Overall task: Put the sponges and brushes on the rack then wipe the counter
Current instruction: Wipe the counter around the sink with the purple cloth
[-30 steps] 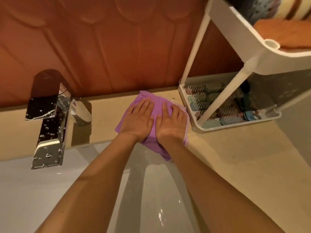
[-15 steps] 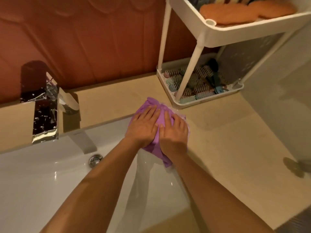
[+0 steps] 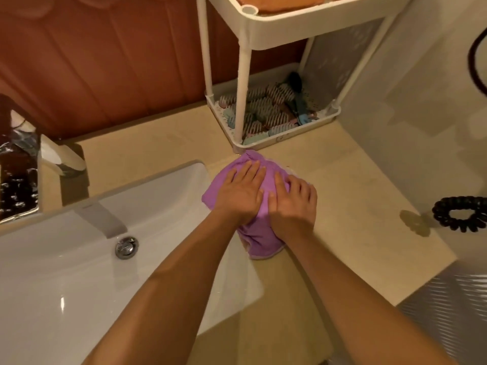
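A purple cloth [image 3: 259, 238] lies bunched on the beige counter [image 3: 350, 201], right of the sink and just in front of the white rack [image 3: 287, 29]. My left hand [image 3: 241, 192] and my right hand [image 3: 292, 204] press flat on the cloth side by side, fingers spread toward the rack. The rack's lower tray [image 3: 305, 133] holds several striped brushes [image 3: 266, 108] and sponges. Orange sponges [image 3: 279, 1] lie on the upper shelf.
A white sink [image 3: 79, 259] with a chrome drain [image 3: 126, 247] fills the lower left; a chrome faucet [image 3: 18, 185] stands at its far left. A black coiled hair tie [image 3: 459, 213] lies at the counter's right edge. A brown panelled wall rises behind.
Both hands have slid the purple cloth from the back of the counter toward me and to the right, along the sink's edge. The view has tilted down and right.
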Action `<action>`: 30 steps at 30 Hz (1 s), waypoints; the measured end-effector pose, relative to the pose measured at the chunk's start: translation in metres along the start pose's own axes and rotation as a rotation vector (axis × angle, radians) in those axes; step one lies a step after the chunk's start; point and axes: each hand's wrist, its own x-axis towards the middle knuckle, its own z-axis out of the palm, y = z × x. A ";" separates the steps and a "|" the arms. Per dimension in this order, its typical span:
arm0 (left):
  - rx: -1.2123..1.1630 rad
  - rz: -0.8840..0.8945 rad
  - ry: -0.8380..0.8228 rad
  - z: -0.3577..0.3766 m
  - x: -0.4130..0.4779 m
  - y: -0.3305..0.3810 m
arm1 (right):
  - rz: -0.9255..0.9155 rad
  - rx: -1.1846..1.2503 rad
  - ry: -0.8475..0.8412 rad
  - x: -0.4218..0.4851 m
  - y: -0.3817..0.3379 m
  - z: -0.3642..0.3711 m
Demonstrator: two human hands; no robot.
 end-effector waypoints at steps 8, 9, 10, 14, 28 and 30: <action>-0.022 0.072 -0.023 -0.003 0.041 0.054 | -0.027 -0.053 -0.007 0.024 0.075 -0.007; -0.027 0.085 -0.021 -0.004 0.044 0.057 | -0.039 -0.067 -0.002 0.029 0.085 -0.007; -0.024 0.097 -0.012 -0.003 0.046 0.058 | -0.048 -0.081 -0.003 0.034 0.094 -0.008; -0.047 0.099 0.026 -0.004 0.042 0.065 | -0.021 -0.124 -0.094 0.054 0.127 -0.016; -0.695 -0.472 0.692 -0.065 0.031 0.034 | -0.093 0.065 -0.396 0.073 0.097 -0.013; -0.693 -0.470 0.680 -0.069 0.037 0.029 | 0.010 0.049 -0.375 0.083 0.101 -0.012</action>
